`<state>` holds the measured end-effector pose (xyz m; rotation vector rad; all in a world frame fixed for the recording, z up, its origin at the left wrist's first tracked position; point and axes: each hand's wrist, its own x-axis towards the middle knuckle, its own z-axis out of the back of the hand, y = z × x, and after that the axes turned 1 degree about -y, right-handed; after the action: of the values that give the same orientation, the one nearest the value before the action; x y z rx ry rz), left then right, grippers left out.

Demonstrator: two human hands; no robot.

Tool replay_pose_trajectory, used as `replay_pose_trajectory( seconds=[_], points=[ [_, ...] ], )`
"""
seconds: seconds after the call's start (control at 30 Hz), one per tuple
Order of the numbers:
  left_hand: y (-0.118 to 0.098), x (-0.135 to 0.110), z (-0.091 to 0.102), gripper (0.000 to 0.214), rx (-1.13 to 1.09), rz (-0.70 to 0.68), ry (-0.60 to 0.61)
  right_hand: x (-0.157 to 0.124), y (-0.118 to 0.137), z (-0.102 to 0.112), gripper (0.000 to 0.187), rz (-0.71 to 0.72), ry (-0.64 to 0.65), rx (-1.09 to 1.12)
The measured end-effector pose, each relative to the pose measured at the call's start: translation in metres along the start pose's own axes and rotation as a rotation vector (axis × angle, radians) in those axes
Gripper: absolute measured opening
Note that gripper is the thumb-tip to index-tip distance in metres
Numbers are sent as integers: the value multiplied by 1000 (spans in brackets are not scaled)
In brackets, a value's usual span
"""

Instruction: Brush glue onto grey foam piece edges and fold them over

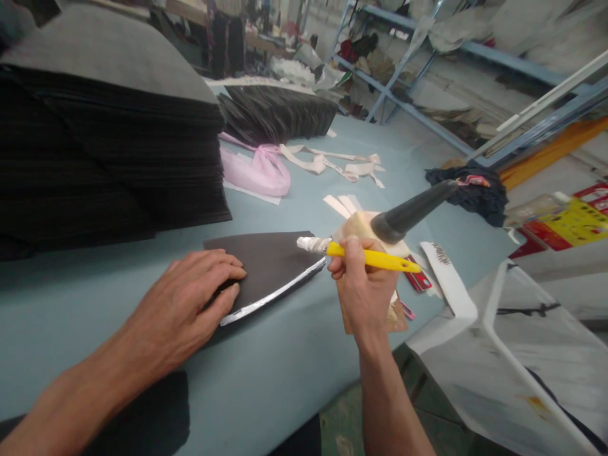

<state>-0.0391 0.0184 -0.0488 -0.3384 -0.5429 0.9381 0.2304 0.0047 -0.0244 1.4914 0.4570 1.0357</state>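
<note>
A dark, curved piece of sheet material (270,266) lies flat on the pale blue table (266,373), its near edge coated with a whitish strip. My left hand (190,304) rests on its left end, fingers stretched flat. My right hand (358,278) is closed around a brush with a yellow handle (380,258); the whitish bristles (311,244) touch the piece's right end. A black cone-shaped nozzle or handle (408,212) sticks up just behind the brush, over a tan container (361,225).
A tall stack of black sheets (109,139) fills the left back. Further back lies a fanned pile of dark pieces (280,111), with a pink bag (259,171) and cream straps (332,163) beside it. Dark cloth (475,190) and white sheets (513,329) lie right.
</note>
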Motion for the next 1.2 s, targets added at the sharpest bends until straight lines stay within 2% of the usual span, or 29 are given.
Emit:
replay_pose_trajectory(
  seconds=[0.23,0.37,0.5,0.67,0.93,1.2],
  points=[
    [-6,-5,-6,28,17,-38,-86,27,7,-26,44,-65,73,39],
    [-9,-7,-10,24,69,-50,-121,47,14,-40,48,-48,240,74],
    [-16,-8,-12,27,113,-23,-137,59,19,-55,56,-55,466,104],
    [-23,-7,-8,31,127,-12,-101,68,15,-76,65,-63,701,148],
    [-23,-3,-1,31,133,-23,-69,94,-3,-104,69,-65,953,188],
    [-31,-2,-7,33,200,-15,-103,111,-15,-129,73,-153,1125,212]
  ],
)
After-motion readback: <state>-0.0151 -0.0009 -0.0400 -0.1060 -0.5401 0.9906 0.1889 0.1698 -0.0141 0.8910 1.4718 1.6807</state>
